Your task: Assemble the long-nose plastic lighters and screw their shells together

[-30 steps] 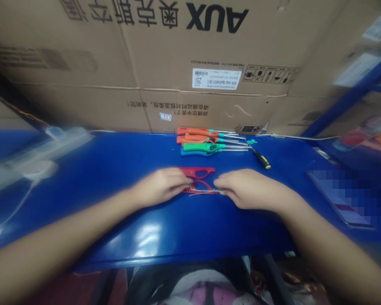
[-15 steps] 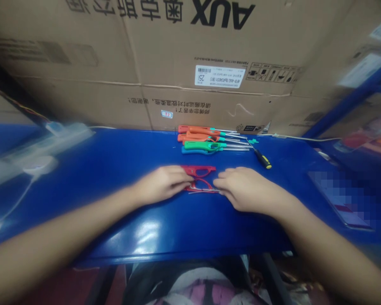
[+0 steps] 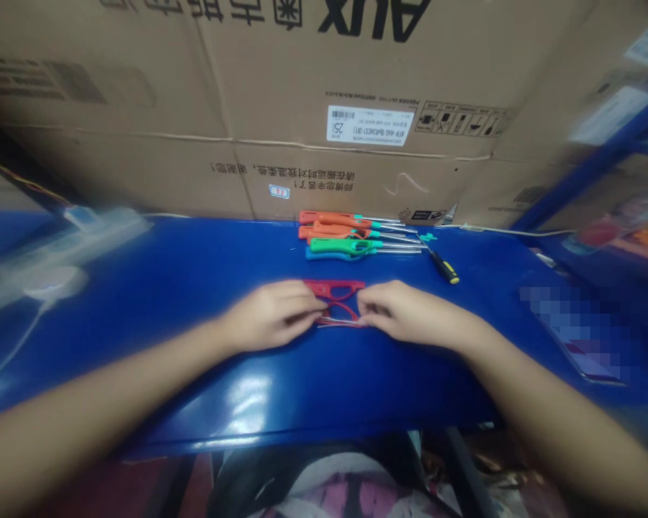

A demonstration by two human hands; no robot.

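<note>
Two red plastic lighter shell halves lie on the blue table, an upper shell half (image 3: 338,285) and a lower shell half (image 3: 346,309), each with a trigger-guard loop. My left hand (image 3: 278,311) has its fingers closed on the left end of the lower half and hides that end. From there a thin pale wire (image 3: 338,326) runs along the lower edge towards my right hand (image 3: 402,309). My right hand's thumb and fingers are pinched at the wire's right end, beside the shell. The upper half lies just beyond the fingertips.
Several assembled lighters (image 3: 345,244), orange, green and blue with metal tubes, lie behind the hands. A black-and-yellow screwdriver (image 3: 443,267) rests right of them. A large cardboard box (image 3: 281,101) stands at the back. A phone-like flat device (image 3: 577,338) lies right, and a white cable (image 3: 19,349) left.
My right hand has moved slightly left and its fingertips now sit closer to the shell's right end. My left hand keeps its grip. The view has shifted a little.
</note>
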